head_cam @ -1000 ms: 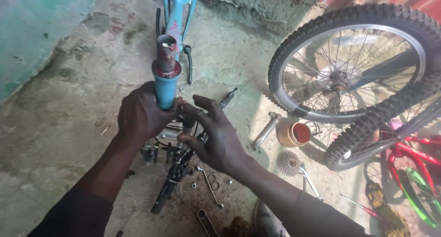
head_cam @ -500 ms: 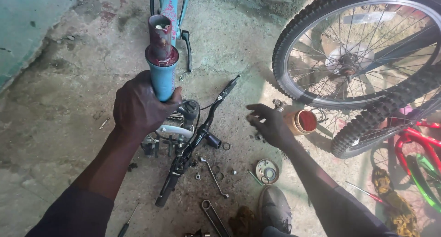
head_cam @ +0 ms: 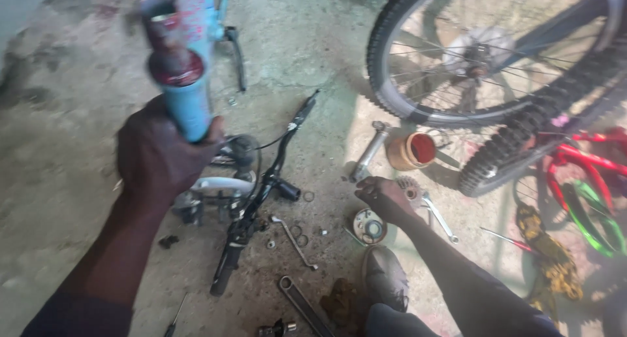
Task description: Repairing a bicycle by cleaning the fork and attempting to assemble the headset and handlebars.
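While left hand (head_cam: 160, 157) grips blue tube (head_cam: 186, 69), right hand (head_cam: 384, 198) nears round orange tub (head_cam: 411, 151).

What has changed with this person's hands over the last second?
The right hand let go of the blue bike tube and moved down to the small parts on the floor, near the round metal piece. The left hand still grips the tube; handlebar and wheel are unmoved.

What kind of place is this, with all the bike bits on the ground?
Probably a small bicycle repair spot on a bare concrete floor. A loose wheel, black handlebars and wrenches lie about, while the left hand grips a blue bike frame tube.
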